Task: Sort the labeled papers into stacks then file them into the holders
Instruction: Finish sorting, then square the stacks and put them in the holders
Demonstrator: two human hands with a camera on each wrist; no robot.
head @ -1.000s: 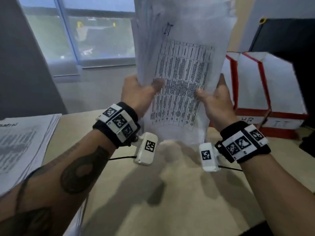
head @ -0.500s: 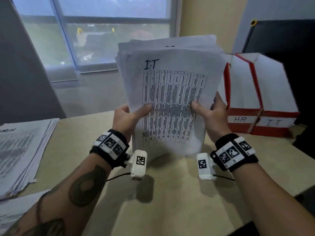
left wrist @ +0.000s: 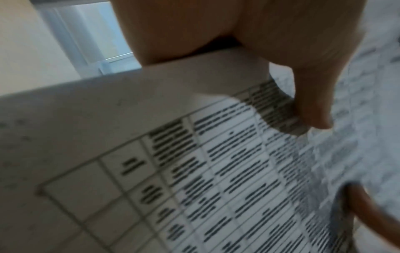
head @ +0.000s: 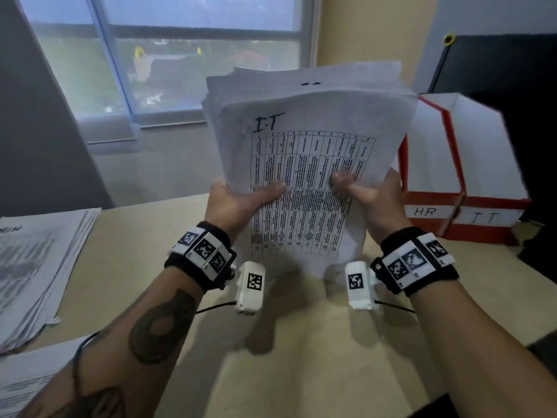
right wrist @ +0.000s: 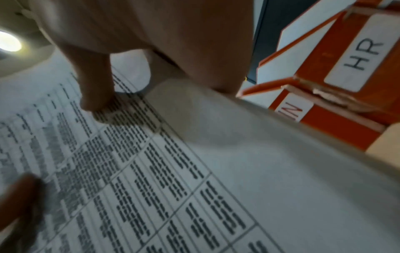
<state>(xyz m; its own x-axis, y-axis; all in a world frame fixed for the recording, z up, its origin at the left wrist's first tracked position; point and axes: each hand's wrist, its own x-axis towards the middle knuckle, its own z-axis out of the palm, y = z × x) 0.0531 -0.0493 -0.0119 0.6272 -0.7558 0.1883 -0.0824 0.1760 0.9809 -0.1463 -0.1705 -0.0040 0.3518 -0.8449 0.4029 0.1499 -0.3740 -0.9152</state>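
I have both hands on one thick stack of papers [head: 304,164], held upright just above the table [head: 301,357] with its lower edge close to the tabletop, though I cannot tell whether it touches. My left hand [head: 238,203] grips the stack's left edge, thumb pressed flat across the printed grid on the front sheet and the other fingers hidden behind the pile. My right hand [head: 373,200] grips the right edge the same way, thumb on the front and fingers out of sight behind. The front sheet carries a handwritten "IT" above a ruled table of text, and the sheets behind it fan out unevenly at the top. In the left wrist view my thumb [left wrist: 311,102] sits on the grid; in the right wrist view the other thumb [right wrist: 95,89] does the same, both pictures somewhat blurred. Just beyond and to the right of my right hand stand the red and white holders [head: 464,176], side by side; the head view shows labels reading HR and IT, and the right wrist view shows another label beside the HR one whose visible letters end in "IN". Well to the left of my left hand lies another stack of printed sheets [head: 36,267] flat on the table, with more paper [head: 27,378] nearer to me below it.
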